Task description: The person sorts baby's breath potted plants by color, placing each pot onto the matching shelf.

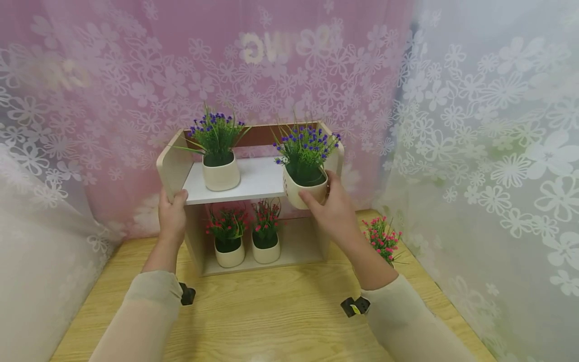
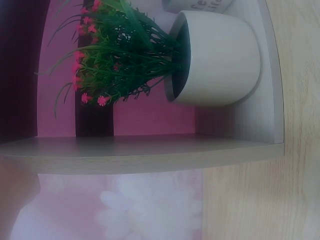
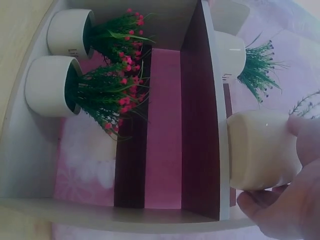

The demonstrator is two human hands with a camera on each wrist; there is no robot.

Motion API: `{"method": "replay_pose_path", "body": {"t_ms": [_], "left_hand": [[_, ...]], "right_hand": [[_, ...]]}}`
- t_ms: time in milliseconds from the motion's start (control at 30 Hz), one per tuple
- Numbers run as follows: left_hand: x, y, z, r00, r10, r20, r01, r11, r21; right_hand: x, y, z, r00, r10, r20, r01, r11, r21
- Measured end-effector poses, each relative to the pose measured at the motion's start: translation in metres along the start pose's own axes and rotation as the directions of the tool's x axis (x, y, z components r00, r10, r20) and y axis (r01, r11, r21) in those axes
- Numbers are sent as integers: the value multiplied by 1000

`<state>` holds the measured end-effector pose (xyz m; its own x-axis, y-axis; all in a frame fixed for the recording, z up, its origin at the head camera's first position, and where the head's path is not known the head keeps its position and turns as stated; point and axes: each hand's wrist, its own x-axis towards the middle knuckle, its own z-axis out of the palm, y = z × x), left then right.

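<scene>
"The right grip (image 1: 332, 210) was closed round something, right of centre?"

"Yes, it held a cream pot (image 1: 295, 187) of purple flowers at the front edge of the upper shelf (image 1: 260, 173). Whether the pot's base touched the shelf, I couldn't tell."

"And the left grip (image 1: 173, 216)?"

"Clamped on the left side panel (image 1: 174, 163), left of centre, thumb at the front."

"Other plants?"

"A second purple plant (image 1: 221, 176) stood on that shelf, upper left of centre. Below it were two red plants (image 1: 229, 257), and another red plant (image 1: 382, 239) showed at right, partly behind the forearm (image 1: 375, 266)."
</scene>
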<state>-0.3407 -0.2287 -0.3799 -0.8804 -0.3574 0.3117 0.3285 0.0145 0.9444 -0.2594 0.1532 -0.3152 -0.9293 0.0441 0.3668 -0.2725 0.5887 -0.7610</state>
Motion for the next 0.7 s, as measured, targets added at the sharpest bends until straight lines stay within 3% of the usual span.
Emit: {"method": "replay_pose_path", "body": {"t_ms": [467,700], "left_hand": [[0,1,0,1000,13,5,-13,1000,-7],[-1,0,-1,1000,7,2,-7,1000,0]], "right_hand": [[28,-14,11,999,42,-31,-45,993,-107],[49,-10,21,999,8,-53,-14,994,-109]]}}
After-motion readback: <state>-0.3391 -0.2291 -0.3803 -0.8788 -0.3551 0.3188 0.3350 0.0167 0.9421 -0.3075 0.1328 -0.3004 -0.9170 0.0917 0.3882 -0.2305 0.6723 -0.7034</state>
